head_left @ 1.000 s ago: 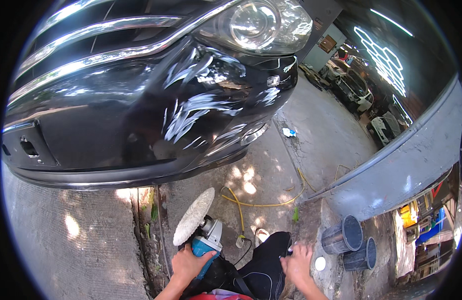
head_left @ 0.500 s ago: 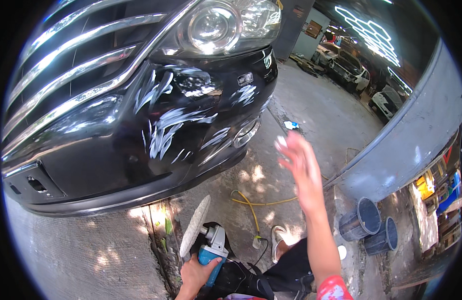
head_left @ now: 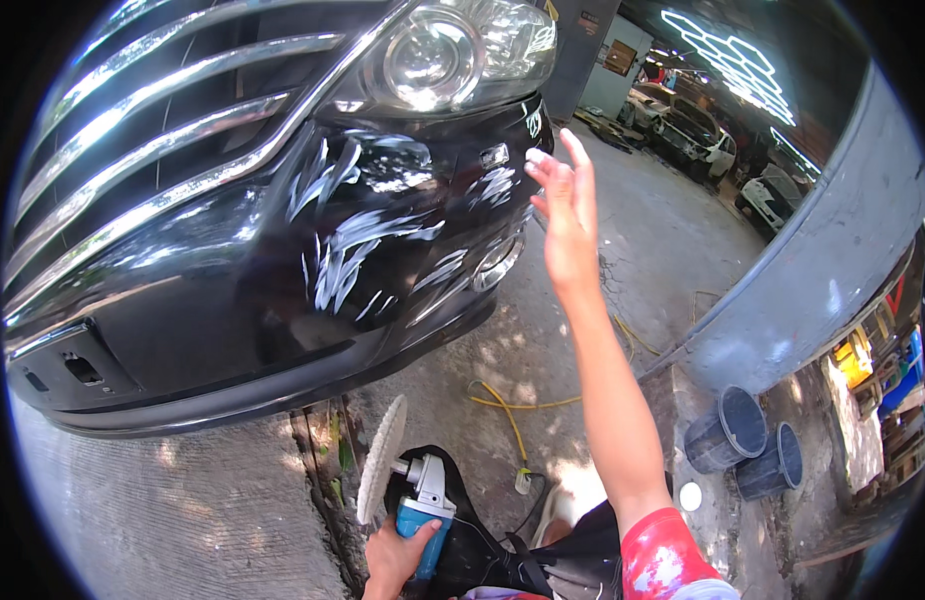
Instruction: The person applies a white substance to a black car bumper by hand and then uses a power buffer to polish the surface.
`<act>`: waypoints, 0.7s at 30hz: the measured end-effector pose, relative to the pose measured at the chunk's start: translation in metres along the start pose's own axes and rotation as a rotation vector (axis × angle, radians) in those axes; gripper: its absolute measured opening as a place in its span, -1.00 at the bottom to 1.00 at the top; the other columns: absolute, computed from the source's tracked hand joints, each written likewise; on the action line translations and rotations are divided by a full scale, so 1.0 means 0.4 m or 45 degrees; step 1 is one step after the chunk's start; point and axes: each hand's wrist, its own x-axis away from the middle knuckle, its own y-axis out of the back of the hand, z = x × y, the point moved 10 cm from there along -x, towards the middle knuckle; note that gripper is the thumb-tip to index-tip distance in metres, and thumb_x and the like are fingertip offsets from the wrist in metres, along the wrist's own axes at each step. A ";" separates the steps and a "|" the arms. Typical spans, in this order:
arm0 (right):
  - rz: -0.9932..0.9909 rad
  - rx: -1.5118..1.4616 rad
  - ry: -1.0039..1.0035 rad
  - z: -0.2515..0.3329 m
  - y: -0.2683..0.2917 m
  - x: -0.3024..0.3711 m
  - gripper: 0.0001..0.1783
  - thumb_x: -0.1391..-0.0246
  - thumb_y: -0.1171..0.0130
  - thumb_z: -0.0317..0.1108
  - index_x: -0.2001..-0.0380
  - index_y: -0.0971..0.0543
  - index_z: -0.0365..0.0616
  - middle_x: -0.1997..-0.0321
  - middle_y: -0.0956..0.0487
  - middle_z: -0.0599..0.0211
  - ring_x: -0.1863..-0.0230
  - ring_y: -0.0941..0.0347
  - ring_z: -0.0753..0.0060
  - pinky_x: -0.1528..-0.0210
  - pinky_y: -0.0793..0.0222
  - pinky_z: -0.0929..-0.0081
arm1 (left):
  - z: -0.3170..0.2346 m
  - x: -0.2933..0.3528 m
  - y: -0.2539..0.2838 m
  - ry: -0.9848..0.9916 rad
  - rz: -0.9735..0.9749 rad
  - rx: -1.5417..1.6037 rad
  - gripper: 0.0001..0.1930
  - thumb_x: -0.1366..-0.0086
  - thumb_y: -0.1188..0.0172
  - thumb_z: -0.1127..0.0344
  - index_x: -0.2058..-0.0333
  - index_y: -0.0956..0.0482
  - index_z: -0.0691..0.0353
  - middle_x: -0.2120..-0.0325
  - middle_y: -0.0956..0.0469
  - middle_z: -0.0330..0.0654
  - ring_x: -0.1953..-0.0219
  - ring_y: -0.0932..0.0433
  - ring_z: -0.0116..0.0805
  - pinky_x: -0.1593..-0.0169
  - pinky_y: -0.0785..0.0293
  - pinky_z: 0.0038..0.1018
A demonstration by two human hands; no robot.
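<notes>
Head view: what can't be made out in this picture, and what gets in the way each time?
All in the head view:
Left hand: most fingers, hidden by the polisher in its grip.
Right hand: whether it touches the bumper; one view leaves depth unclear.
Yellow cord: a stretch, hidden behind the right forearm.
Headlight: its top, cut off by the upper edge.
Background cars: details, too small and dim.

Left hand (head_left: pixel 390 556) grips a blue polisher (head_left: pixel 420 518). Right hand (head_left: pixel 567 215) is extended near the bumper (head_left: pixel 227 325); contact cannot be determined. White smears (head_left: pixel 350 262) mark the bumper. Two buckets (head_left: pixel 714 440) stand near the grey wall (head_left: pixel 782 290).
</notes>
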 end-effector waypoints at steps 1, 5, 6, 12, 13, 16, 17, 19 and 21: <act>0.030 0.077 0.115 -0.021 -0.003 0.004 -0.29 -0.41 0.01 0.03 -0.41 -0.16 -0.20 -0.29 -0.38 0.07 -0.33 -0.27 0.25 -0.39 -0.13 0.27 | -0.021 0.013 -0.005 -0.005 0.024 -0.033 -0.17 0.01 -0.35 -0.40 0.17 -0.63 0.41 0.41 -0.65 0.28 0.24 -0.67 0.25 0.10 -0.57 -0.05; 0.462 0.231 0.190 -0.056 -0.149 0.171 -0.17 -0.36 -0.03 0.11 -0.44 -0.10 -0.21 -0.42 -0.26 -0.02 -0.43 -0.19 0.11 -0.43 -0.10 0.19 | -0.038 0.049 0.048 0.071 -0.080 -0.107 -0.15 0.03 -0.37 -0.39 0.14 -0.62 0.41 0.38 -0.64 0.30 0.21 -0.65 0.26 0.10 -0.57 -0.04; 0.568 -0.205 -0.126 -0.081 -0.155 0.214 -0.18 -0.37 -0.02 0.11 -0.45 -0.09 -0.18 -0.40 -0.28 0.00 -0.39 -0.26 0.13 -0.40 -0.16 0.21 | -0.049 0.058 0.047 0.079 -0.090 -0.114 -0.14 0.04 -0.38 -0.40 0.14 -0.62 0.41 0.38 -0.63 0.32 0.21 -0.65 0.27 0.10 -0.57 -0.04; -0.050 -0.329 -0.480 -0.341 0.160 0.091 -0.13 -0.34 0.19 0.37 -0.47 -0.06 0.03 -0.36 -0.32 -0.04 -0.33 -0.32 0.12 -0.31 -0.26 0.10 | -0.065 0.091 0.051 0.126 0.065 -0.070 -0.15 -0.10 -0.40 -0.19 -0.19 -0.46 0.35 0.10 -0.60 0.34 0.04 -0.61 0.21 -0.05 -0.50 -0.10; -0.087 -0.274 -0.480 -0.369 0.206 0.051 -0.23 -0.39 0.23 0.30 -0.47 -0.05 0.13 -0.34 -0.34 0.06 -0.34 -0.31 0.18 -0.32 -0.23 0.04 | -0.063 0.092 0.053 0.065 0.043 0.001 -0.16 -0.09 -0.42 -0.16 -0.19 -0.46 0.36 0.08 -0.60 0.32 0.01 -0.61 0.19 -0.08 -0.49 -0.13; -0.010 -0.284 -0.507 -0.394 0.234 -0.037 -0.18 -0.38 0.27 0.33 -0.52 0.06 0.18 -0.47 -0.20 0.00 -0.45 -0.17 0.11 -0.38 -0.12 -0.04 | -0.027 0.081 0.086 -0.212 -0.136 0.181 -0.21 -0.04 -0.47 -0.03 -0.15 -0.49 0.38 -0.05 -0.57 0.22 -0.08 -0.60 -0.01 -0.15 -0.46 -0.19; 0.049 -0.299 -0.479 -0.398 0.224 -0.047 -0.16 -0.37 0.25 0.34 -0.52 0.08 0.17 -0.47 -0.20 -0.02 -0.45 -0.18 0.11 -0.37 -0.15 -0.01 | 0.015 0.078 0.080 0.023 0.050 0.185 -0.21 -0.05 -0.47 -0.03 -0.17 -0.49 0.36 -0.06 -0.57 0.20 -0.09 -0.60 -0.08 -0.16 -0.46 -0.19; 0.167 -0.345 -0.425 -0.398 0.193 -0.053 -0.12 -0.36 0.22 0.35 -0.53 0.11 0.15 -0.47 -0.21 -0.07 -0.44 -0.20 0.09 -0.34 -0.21 0.04 | 0.044 0.085 0.111 0.006 0.049 0.344 -0.25 -0.01 -0.49 -0.02 -0.06 -0.54 0.41 0.12 -0.63 0.12 0.06 -0.65 -0.15 -0.07 -0.51 -0.22; 0.380 -0.567 -0.365 -0.329 0.114 0.004 -0.15 -0.37 0.22 0.32 -0.52 0.08 0.13 -0.45 -0.23 -0.09 -0.41 -0.25 0.10 -0.34 -0.22 0.08 | 0.083 0.105 0.183 -0.225 -0.231 0.552 -0.30 0.09 -0.52 0.12 0.02 -0.58 0.49 0.25 -0.68 -0.05 0.16 -0.64 -0.29 -0.03 -0.52 -0.34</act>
